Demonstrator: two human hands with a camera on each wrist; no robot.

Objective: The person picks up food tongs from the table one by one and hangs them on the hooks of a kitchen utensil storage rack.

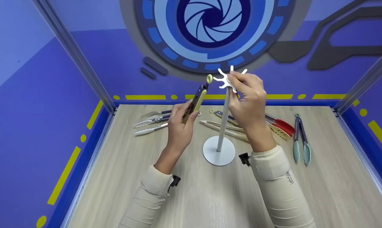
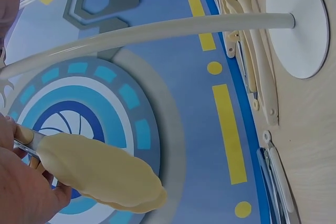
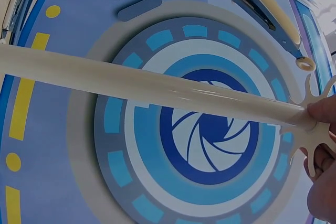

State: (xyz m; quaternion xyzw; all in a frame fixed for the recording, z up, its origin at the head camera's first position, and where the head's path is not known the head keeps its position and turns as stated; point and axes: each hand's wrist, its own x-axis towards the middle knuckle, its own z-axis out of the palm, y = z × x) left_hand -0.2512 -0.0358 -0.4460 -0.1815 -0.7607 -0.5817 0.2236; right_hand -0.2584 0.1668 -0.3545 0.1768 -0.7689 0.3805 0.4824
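Observation:
My left hand [image 1: 179,128] grips a pair of cream-handled kitchen tongs [image 1: 198,103], held with the hanging ring up. In the left wrist view the broad cream tips of the tongs [image 2: 100,169] point away from the fingers. A white stand [image 1: 223,123] rises from a round base [image 1: 219,160] to a star-shaped head of curved hooks [image 1: 223,79]. With thumb and fingers, my right hand [image 1: 249,98] pinches that head at its centre, covering part of it. The tongs' ring [image 3: 305,64] is close beside one hook, and no hook shows through it.
Several tongs [image 1: 151,122] lie at the back left of the wooden table [image 1: 203,196]. Behind the pole are wooden-looking tongs [image 1: 221,128] and red-tipped tongs [image 1: 281,124]. Teal-tipped tongs [image 1: 301,142] lie spread at the right. Blue panels [image 1: 96,69] border the back and sides.

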